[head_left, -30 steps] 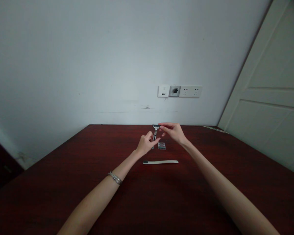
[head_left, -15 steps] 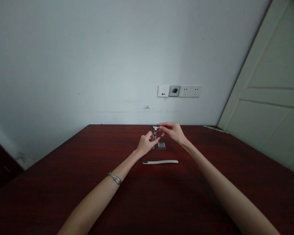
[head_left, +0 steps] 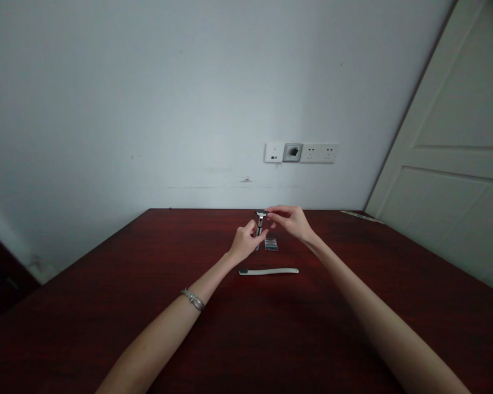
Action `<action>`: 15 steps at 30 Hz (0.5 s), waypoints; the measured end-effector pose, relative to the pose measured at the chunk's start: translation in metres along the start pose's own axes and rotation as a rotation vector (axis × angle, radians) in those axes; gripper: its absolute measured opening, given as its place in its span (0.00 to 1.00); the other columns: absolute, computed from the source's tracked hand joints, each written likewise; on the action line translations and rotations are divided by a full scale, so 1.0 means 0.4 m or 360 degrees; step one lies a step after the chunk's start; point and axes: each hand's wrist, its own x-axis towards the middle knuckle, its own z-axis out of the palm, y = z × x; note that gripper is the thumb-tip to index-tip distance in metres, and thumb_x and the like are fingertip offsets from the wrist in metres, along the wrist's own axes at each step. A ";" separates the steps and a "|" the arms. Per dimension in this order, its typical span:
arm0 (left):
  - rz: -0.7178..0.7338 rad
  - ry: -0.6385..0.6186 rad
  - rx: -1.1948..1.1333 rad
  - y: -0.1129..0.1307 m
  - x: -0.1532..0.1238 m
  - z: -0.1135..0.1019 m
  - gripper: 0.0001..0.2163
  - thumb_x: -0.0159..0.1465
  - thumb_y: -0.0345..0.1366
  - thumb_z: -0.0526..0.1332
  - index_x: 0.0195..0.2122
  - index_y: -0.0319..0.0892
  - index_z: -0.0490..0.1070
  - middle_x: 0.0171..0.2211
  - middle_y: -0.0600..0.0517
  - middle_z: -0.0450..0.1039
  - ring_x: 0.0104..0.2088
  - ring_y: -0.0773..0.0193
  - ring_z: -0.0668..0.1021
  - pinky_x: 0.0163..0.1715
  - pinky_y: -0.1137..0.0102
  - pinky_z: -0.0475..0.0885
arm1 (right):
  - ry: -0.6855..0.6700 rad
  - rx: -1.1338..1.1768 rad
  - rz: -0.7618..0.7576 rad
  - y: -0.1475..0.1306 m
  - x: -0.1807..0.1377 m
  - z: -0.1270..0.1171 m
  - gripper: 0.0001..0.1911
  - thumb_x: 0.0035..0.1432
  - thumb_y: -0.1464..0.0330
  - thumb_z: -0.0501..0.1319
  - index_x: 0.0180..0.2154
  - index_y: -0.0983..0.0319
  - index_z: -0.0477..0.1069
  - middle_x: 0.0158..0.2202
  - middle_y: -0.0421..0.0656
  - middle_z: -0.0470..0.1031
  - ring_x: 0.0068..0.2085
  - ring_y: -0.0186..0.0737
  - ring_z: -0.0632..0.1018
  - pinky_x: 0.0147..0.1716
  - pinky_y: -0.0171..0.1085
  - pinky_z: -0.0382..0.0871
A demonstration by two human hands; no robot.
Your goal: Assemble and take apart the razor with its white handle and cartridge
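Note:
My left hand is closed round the handle of a silver and black razor, which it holds upright above the dark red table. My right hand pinches the razor's head at the top with its fingertips. A small clear blade case lies on the table just beneath both hands. A white toothbrush with a dark head lies flat a little nearer to me. A silver bracelet sits on my left wrist.
A white wall rises behind the table, with a row of sockets and switches. A white door stands at the right. A thin pale strip lies at the table's far right edge.
The razor and my right hand's fingertips have shifted very slightly; otherwise both hands stay where they were.

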 end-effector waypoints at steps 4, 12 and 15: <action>-0.0007 0.0036 0.0007 0.000 -0.001 0.003 0.15 0.57 0.44 0.58 0.22 0.41 0.56 0.15 0.60 0.59 0.16 0.74 0.61 0.18 0.77 0.54 | -0.0008 -0.0046 -0.0043 -0.005 -0.002 -0.002 0.15 0.49 0.62 0.61 0.35 0.66 0.76 0.29 0.46 0.77 0.23 0.35 0.75 0.23 0.35 0.69; -0.0017 0.0054 -0.0004 0.004 -0.003 0.001 0.15 0.57 0.44 0.58 0.22 0.41 0.56 0.14 0.60 0.58 0.16 0.74 0.60 0.18 0.77 0.53 | -0.0023 -0.0073 -0.0118 -0.007 -0.005 -0.003 0.14 0.50 0.62 0.61 0.34 0.65 0.76 0.30 0.45 0.77 0.23 0.35 0.75 0.25 0.35 0.70; -0.0034 0.0061 0.0000 0.007 -0.004 0.002 0.15 0.57 0.44 0.58 0.22 0.41 0.56 0.15 0.60 0.58 0.16 0.74 0.60 0.18 0.77 0.53 | -0.0024 -0.0088 -0.0134 -0.010 -0.005 -0.002 0.14 0.50 0.62 0.61 0.34 0.65 0.76 0.31 0.45 0.77 0.24 0.35 0.75 0.26 0.35 0.70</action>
